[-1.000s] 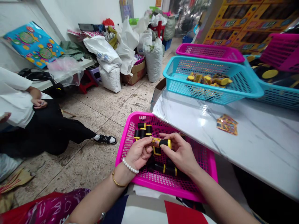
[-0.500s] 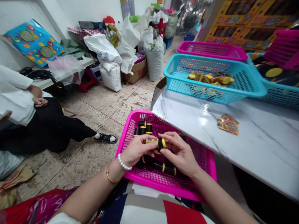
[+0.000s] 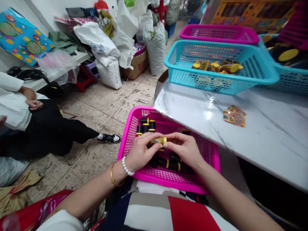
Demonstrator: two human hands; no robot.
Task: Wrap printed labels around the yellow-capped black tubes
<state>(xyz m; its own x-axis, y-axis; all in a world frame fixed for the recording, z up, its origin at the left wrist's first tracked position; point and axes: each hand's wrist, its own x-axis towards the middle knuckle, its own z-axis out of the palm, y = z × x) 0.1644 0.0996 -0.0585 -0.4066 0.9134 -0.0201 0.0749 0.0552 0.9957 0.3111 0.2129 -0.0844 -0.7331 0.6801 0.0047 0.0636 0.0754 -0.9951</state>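
Note:
Between both hands is a small cylinder wrapped in a yellow printed label (image 3: 159,140), held over the pink basket (image 3: 173,185). My left hand (image 3: 141,150) pinches its left part between thumb and fingers. My right hand (image 3: 184,147) grips the right end, its thumb and fingertips pressed close together. Below and beyond the hands, several black cylinders with yellow rims (image 3: 145,127) stand or lie in the basket. My hands hide part of the basket's contents.
A marble-patterned table (image 3: 192,112) adjoins the basket, with a stack of printed labels (image 3: 234,116) on it. A blue basket (image 3: 216,84) behind holds yellow-wrapped cylinders. To the left sits another person (image 3: 48,128); white sacks (image 3: 108,69) stand on the floor beyond.
The cylinder's bare black band between my hands has gone from sight, and yellow label shows there now. My fingertips have closed in around it. The camera view has tilted down slightly.

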